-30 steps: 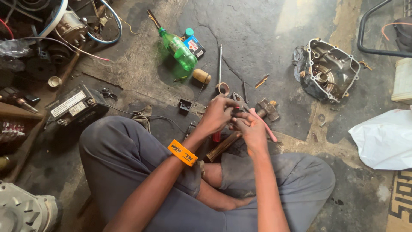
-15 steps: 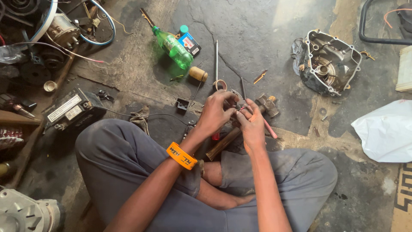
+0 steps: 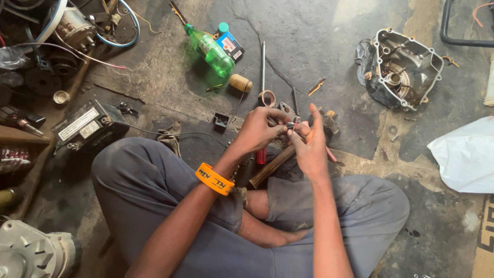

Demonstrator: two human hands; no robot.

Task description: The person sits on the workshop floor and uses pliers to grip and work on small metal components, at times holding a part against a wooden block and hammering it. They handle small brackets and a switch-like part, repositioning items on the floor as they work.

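Both hands, left hand point(image 3: 257, 128) and right hand point(image 3: 310, 149), pinch one small metal part point(image 3: 291, 125) with closed grips, above the wooden hammer handle point(image 3: 271, 167).

Soft, even daylight falls from the upper right, where the floor point(image 3: 360, 20) looks palest. The left corner point(image 3: 31, 62) sits dim. Shadows are faint and short. The white bag point(image 3: 463, 154) is nearly blown out. Focus is sharp centrally; edges bend slightly.
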